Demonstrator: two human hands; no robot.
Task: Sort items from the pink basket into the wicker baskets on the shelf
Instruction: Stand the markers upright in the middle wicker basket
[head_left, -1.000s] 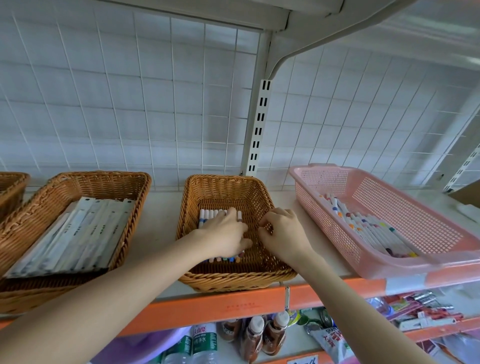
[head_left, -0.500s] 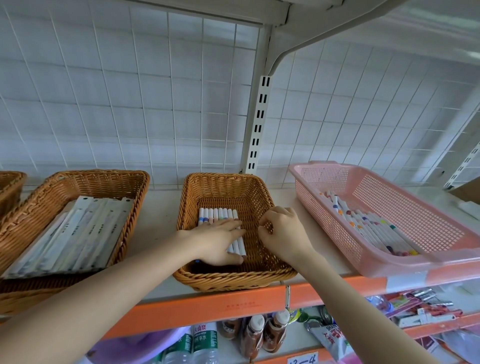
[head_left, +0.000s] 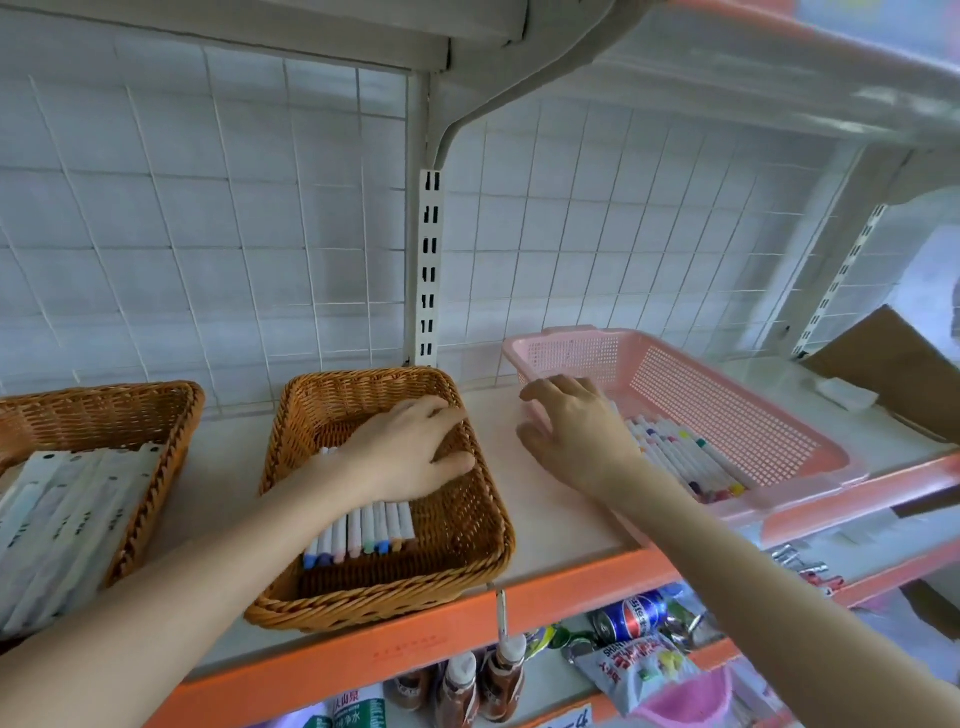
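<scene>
A pink plastic basket (head_left: 717, 395) stands on the shelf at the right, with several white markers (head_left: 680, 457) with coloured caps lying in it. My right hand (head_left: 576, 431) hovers open over the basket's near left wall, holding nothing. The middle wicker basket (head_left: 467, 519) holds a neat row of markers (head_left: 363, 530). My left hand (head_left: 410, 452) lies flat inside it, fingers spread over the far ends of that row. A second wicker basket (head_left: 171, 415) at the left holds flat white packets (head_left: 67, 514).
An orange shelf edge (head_left: 415, 644) runs along the front. Bottles, a can and snack bags fill the shelf below. A cardboard box (head_left: 893, 364) sits at the far right. White wire grid backs the shelf, with an upright post (head_left: 430, 270) behind the middle basket.
My right hand has left the middle wicker basket and moved right to the pink basket. My left hand has slid toward the far end of the marker row. The view has shifted right.
</scene>
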